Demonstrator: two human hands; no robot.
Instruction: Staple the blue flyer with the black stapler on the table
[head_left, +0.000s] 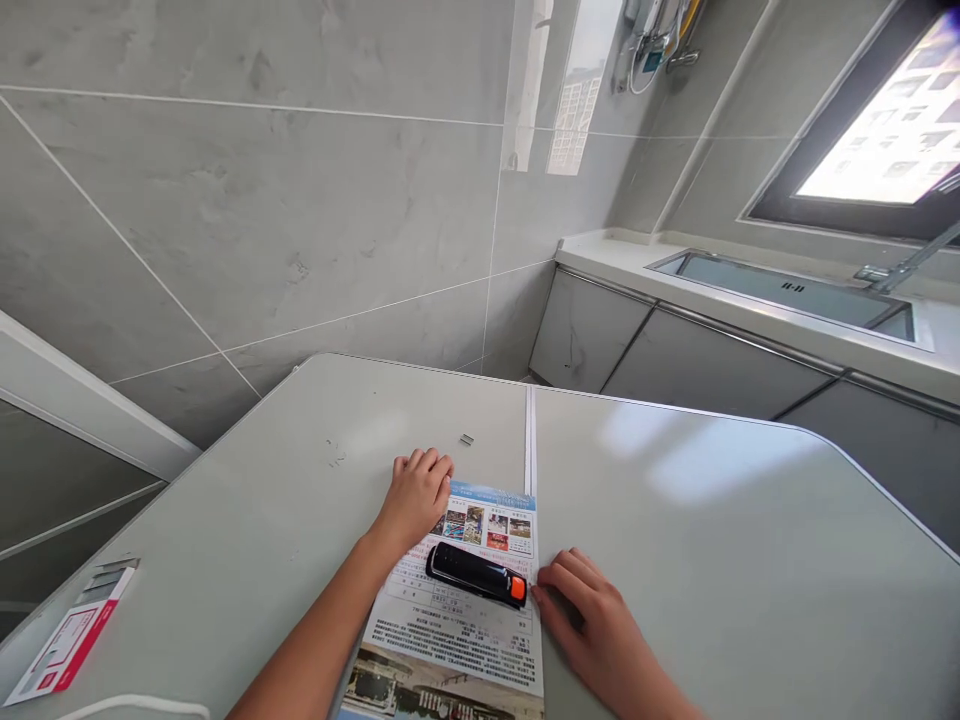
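While resting the left hand [418, 497], fingers curled, on a corner of the printed sheet [469, 645], likely to steady it beneath the stapler [474, 573], holds the right hand [594, 612] loosely bent alongside, with any grip impossible to tell.

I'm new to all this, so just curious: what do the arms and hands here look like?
The left grip and right grip are simply bare human hands with jointed fingers. The forearms are bare too: no sleeves, gloves, watch, cables or markings show.
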